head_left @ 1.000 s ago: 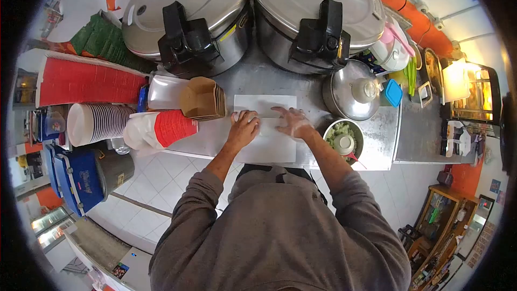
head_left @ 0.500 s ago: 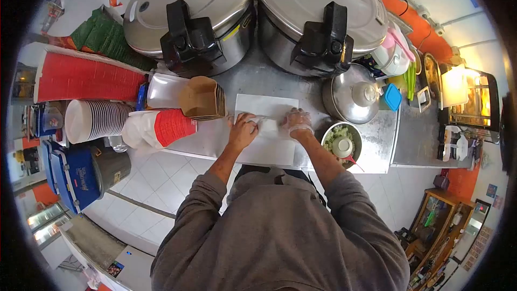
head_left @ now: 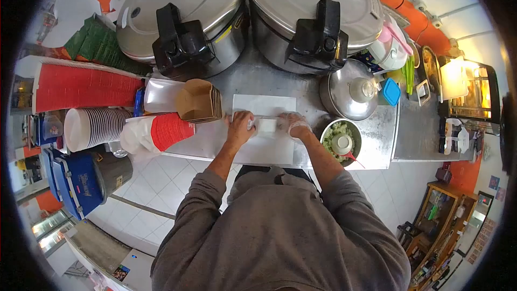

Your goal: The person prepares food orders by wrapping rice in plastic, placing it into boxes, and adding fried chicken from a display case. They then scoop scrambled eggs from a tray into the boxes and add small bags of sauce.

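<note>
Two hands, flat and apart a second earlier, had closed in: left hand [head_left: 239, 127] pinched one end of the folded strip [head_left: 267, 125] lying mid-sheet on the white paper [head_left: 264, 151], gloved right hand [head_left: 295, 125] the other; the fold looked well begun.

Your left hand [head_left: 239, 127] and your right hand [head_left: 295, 125] close on the two ends of a small white parcel [head_left: 267, 125], which lies on a white paper sheet [head_left: 265, 152] on the steel counter [head_left: 377, 132]. A stack of brown cartons [head_left: 199, 99] sits near your left hand. A bowl [head_left: 325, 133] of pale green food stands just beside your right wrist.
</note>
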The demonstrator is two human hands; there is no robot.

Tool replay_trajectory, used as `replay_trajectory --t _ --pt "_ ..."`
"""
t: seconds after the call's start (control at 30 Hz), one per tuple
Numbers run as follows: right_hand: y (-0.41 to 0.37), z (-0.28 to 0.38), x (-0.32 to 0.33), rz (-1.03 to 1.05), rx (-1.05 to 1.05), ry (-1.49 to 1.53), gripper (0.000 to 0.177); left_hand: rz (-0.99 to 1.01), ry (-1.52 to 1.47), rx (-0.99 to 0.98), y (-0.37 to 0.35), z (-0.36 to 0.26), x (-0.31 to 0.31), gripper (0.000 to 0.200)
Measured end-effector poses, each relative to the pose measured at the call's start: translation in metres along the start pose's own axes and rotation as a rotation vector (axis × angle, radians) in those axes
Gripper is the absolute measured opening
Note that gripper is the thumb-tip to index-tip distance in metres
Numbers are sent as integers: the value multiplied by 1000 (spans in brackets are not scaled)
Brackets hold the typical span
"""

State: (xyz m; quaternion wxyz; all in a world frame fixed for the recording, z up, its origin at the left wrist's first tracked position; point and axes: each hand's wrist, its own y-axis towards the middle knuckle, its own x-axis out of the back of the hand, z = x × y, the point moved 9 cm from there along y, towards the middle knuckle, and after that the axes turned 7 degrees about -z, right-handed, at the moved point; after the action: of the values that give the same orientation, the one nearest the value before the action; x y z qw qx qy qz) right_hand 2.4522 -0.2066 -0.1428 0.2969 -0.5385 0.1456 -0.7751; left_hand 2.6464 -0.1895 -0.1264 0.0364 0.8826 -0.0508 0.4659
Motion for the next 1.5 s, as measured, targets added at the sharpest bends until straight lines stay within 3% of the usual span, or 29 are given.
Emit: replay_trajectory --t 0.1,0.23,0.33,0.4,0.43,0.5,0.53,0.57,0.6,0.63,0.7,0.77,0.87,0.93,0.97,1.03,1.1,1.13,1.2,1.3,1.37,1.43,1.5 --pt "0 1 -4 -98 -24 -82 49 -54 -42 -54 -4 -1 0 24" --pt "3 -8 -16 -18 -168 -88 45 -1 -31 23 -5 4 -5 20" --pt "26 -21 -48 -180 -7 -62 40 -12 -3 -1 0 4 -3 19" --pt "13 -12 -36 -359 28 99 32 22 -91 195 -1 24 -9 15" --pt "6 -11 -37 -359 29 99 32 21 -92 195 -2 25 -10 15" --pt "-24 20 -11 -552 301 66 27 5 -276 164 -7 31 -20 15" --pt "-24 12 -22 -497 185 41 29 3 -275 164 -11 36 -26 15" --pt "-21 9 -26 -497 186 41 29 -57 -173 14 -16 31 -28 17" --pt "-17 8 -40 -454 258 -50 28 -113 -69 -135 -20 19 -22 21" --pt "-16 8 -57 -407 326 -139 27 -106 -70 -134 -24 19 -23 21" --pt "-15 4 -76 -455 422 -189 27 -170 172 -358 -32 -17 -3 25" --pt "-26 13 -71 -511 525 -245 28 -113 191 -388 -42 -34 20 24" --pt "-42 28 -38 -399 370 -204 28 -21 249 -452 -44 -38 20 23" --pt "-31 27 -46 -232 382 -481 30 17 283 -486 -42 -33 13 24" --pt "-28 31 -32 -234 382 -481 30 53 282 -493 -38 -28 4 26" --pt "-14 26 -19 2 266 -252 28 88 281 -500 -24 -18 -14 28" --pt "4 32 -27 57 341 -375 27 366 7 -244 -6 4 -41 27" --pt "17 29 -25 -1 203 -342 26 366 10 -245 0 -2 -45 27" --pt "30 26 -19 -140 -1 -230 26 333 146 192 19 14 -43 22" --pt "25 29 -20 -40 -77 -262 27 208 62 326 32 9 -33 20" --pt "28 24 -25 -67 6 -230 26 302 76 241 42 30 -61 25" --pt "23 16 -20 -98 91 -196 25 393 97 154 60 28 -44 30" --pt "-7 25 -10 -53 290 409 25 720 -270 81 55 -28 12 41"
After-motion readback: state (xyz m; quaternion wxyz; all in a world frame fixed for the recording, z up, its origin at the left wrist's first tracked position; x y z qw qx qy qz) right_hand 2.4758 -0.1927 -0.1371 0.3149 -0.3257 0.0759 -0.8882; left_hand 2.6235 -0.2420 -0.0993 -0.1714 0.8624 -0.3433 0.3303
